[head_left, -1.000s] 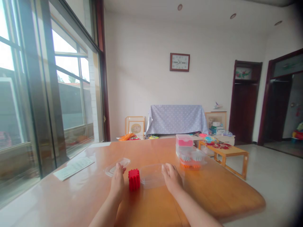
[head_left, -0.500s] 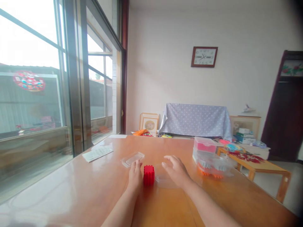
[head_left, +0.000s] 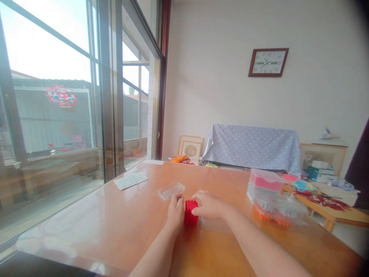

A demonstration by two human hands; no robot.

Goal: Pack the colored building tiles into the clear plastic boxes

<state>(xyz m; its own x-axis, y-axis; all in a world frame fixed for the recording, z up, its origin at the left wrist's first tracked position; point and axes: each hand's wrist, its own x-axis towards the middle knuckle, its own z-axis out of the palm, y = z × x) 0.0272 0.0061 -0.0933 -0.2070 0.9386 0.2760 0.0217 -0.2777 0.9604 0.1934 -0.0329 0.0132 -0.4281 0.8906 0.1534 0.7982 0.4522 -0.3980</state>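
A small red block cube with toothed edges stands on the wooden table. My left hand presses against its left side, fingers together. My right hand closes over its top and right side with curled fingers. Both hands grip the cube between them. A clear plastic lid lies just beyond my left hand. Under my right hand a clear plastic container is faintly visible.
Stacked clear boxes with pink, grey and orange pieces stand at the right. A paper sheet lies near the window at the left. A low wooden bench with clutter sits beyond the table's right edge.
My right hand has moved left from the clear container onto the red cube, and my left hand has closed against it. The camera has turned left.
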